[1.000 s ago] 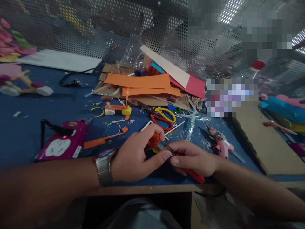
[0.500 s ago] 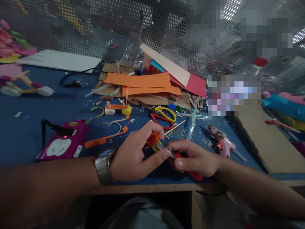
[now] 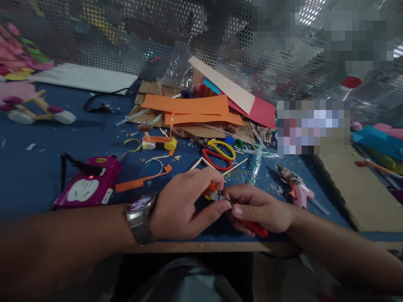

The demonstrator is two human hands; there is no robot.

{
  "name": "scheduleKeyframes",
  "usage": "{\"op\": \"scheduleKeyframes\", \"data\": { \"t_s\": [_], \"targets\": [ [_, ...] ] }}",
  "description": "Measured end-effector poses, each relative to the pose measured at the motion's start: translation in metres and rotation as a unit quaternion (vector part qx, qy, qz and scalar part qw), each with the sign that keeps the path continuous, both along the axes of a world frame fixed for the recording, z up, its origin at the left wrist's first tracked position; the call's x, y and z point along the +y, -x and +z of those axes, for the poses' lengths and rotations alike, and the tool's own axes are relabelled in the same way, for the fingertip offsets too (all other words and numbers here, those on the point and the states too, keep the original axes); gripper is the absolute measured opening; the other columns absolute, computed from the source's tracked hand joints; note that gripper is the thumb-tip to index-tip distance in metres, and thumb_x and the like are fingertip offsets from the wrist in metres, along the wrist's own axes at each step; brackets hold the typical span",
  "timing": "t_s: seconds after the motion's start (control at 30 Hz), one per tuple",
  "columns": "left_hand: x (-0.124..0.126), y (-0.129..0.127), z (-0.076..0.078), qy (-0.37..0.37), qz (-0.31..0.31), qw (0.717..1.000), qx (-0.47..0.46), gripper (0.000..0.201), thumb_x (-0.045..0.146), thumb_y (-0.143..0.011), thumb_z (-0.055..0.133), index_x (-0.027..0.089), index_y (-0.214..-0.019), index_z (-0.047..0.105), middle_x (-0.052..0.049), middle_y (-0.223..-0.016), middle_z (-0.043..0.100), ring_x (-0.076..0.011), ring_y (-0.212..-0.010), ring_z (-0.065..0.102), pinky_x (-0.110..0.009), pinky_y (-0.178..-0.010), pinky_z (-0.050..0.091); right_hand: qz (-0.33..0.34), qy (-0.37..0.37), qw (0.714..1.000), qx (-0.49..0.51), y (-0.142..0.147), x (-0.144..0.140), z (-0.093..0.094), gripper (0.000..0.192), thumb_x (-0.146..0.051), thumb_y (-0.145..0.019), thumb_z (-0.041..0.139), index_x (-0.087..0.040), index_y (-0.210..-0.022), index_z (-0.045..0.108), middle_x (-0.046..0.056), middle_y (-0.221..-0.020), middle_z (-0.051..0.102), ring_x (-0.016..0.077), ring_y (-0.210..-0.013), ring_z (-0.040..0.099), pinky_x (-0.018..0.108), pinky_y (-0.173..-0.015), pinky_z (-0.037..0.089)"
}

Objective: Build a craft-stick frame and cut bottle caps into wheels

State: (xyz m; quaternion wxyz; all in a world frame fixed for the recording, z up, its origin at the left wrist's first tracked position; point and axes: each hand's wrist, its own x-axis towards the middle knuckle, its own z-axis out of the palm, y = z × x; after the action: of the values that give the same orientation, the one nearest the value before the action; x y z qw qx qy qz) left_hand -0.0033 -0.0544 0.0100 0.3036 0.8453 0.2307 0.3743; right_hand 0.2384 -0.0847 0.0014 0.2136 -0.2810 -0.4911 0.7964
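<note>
Lower centre of frame: our left hand (image 3: 182, 205) pinches small orange cap (image 3: 210, 189); right hand (image 3: 258, 207) grips red-handled cutter (image 3: 255, 228). Cap looks light, stiff, slippery; we judge rim the safest hold.

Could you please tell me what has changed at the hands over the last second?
The left hand has closed further over the small orange piece, so less of it shows. The right hand still grips the red-handled cutter, its blade against the piece. The scissors and pink glue gun lie unmoved.
</note>
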Motion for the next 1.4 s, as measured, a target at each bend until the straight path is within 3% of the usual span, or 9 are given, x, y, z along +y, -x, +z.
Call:
{"op": "scheduleKeyframes", "data": {
  "t_s": [0.33, 0.7, 0.93, 1.4],
  "targets": [
    [0.0000, -0.0019, -0.0040, -0.009, -0.024, 0.999, -0.024, 0.014, 0.034, -0.110, 0.063, 0.023, -0.112, 0.055, 0.000, -0.097, 0.071, -0.0152, -0.074, 0.062, -0.029, -0.070, 0.047, 0.015, -0.018, 0.999, -0.040, -0.0050, -0.0009, 0.0008, 0.041, -0.058, -0.106, 0.070, -0.019, -0.099, 0.058, -0.007, -0.061, 0.057, 0.0058, -0.038, 0.043, 0.015, -0.036, 0.028],
    [0.0000, -0.0017, -0.0019, 0.093, 0.010, 0.993, -0.067, 0.031, 0.035, -0.099, 0.079, 0.023, -0.108, 0.052, 0.007, -0.087, 0.057, -0.0084, -0.064, 0.052, -0.024, -0.061, 0.045, -0.004, -0.033, 0.999, -0.027, -0.0072, -0.0002, -0.0011, 0.038, -0.054, -0.107, 0.070, -0.020, -0.095, 0.059, -0.007, -0.060, 0.059, 0.0053, -0.038, 0.042, 0.014, -0.036, 0.030],
    [0.0001, -0.0019, -0.0021, 0.089, 0.032, 0.993, -0.073, 0.033, 0.035, -0.097, 0.082, 0.022, -0.108, 0.054, 0.006, -0.092, 0.057, -0.0084, -0.068, 0.051, -0.023, -0.063, 0.045, -0.013, -0.020, 1.000, -0.019, -0.0066, -0.0010, -0.0022, 0.040, -0.055, -0.106, 0.072, -0.019, -0.094, 0.059, -0.006, -0.061, 0.060, 0.0058, -0.038, 0.044, 0.015, -0.036, 0.029],
    [-0.0009, 0.0002, -0.0025, 0.061, -0.005, 0.998, -0.033, 0.022, 0.038, -0.104, 0.070, 0.022, -0.107, 0.054, 0.005, -0.080, 0.060, -0.0116, -0.064, 0.056, -0.026, -0.061, 0.044, 0.004, -0.007, 1.000, -0.030, -0.0031, -0.0002, 0.0021, 0.043, -0.056, -0.104, 0.074, -0.019, -0.091, 0.057, -0.008, -0.060, 0.053, 0.0059, -0.041, 0.046, 0.014, -0.038, 0.031]
  ]
}}
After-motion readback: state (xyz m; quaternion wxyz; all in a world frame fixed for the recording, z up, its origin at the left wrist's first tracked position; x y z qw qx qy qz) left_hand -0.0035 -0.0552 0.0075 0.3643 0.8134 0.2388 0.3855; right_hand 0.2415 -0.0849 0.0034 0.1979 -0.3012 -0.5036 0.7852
